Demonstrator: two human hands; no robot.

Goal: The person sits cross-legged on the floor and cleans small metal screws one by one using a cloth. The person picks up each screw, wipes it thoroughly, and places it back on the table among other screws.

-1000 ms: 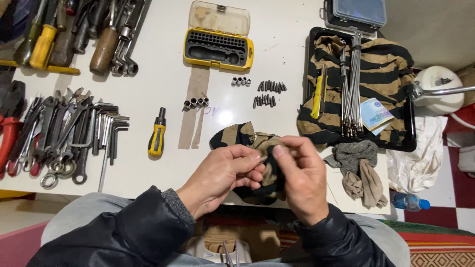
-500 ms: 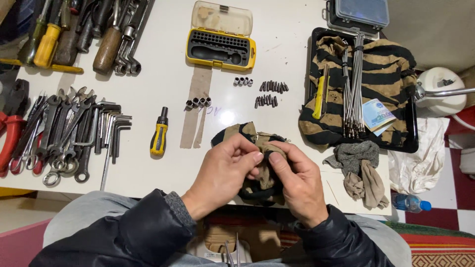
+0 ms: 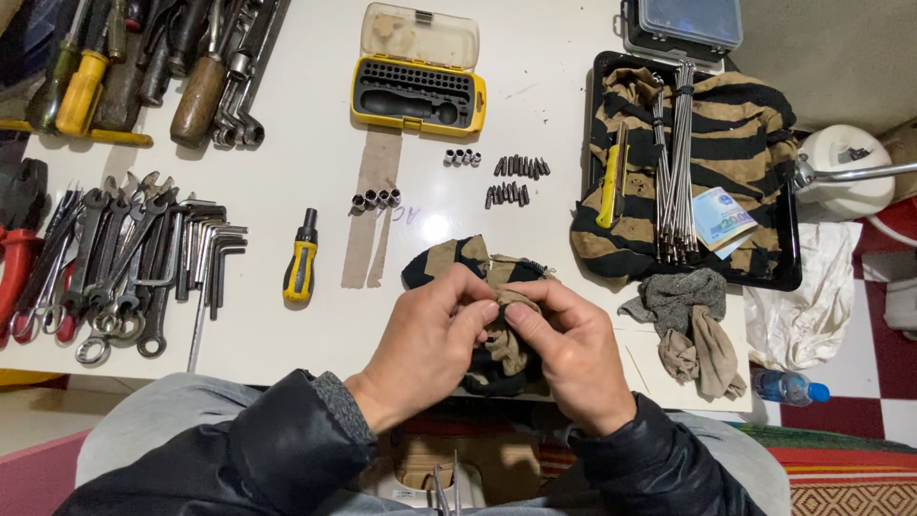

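A black-and-tan striped cloth [image 3: 497, 320] sat bunched at the lower centre of the frame, at the near edge of the white table [image 3: 315, 172], and both hands gripped it. The left hand [image 3: 430, 339] pinched its folds from the left with thumb and fingertips, while the right hand [image 3: 568, 354] clamped it from the right, the fingertips of the two meeting over the fabric. Just left of the cloth lay a stubby yellow-handled screwdriver [image 3: 301, 263], and above it were small groups of sockets [image 3: 375, 199] and loose driver bits [image 3: 516, 180]. Higher up stood an open yellow bit case [image 3: 417, 94]. At the left edge lay wrenches [image 3: 115, 258] and hex keys [image 3: 215, 258]; at the right, a black tray [image 3: 788, 248] held another striped cloth [image 3: 735, 143] and long metal rods [image 3: 673, 162].
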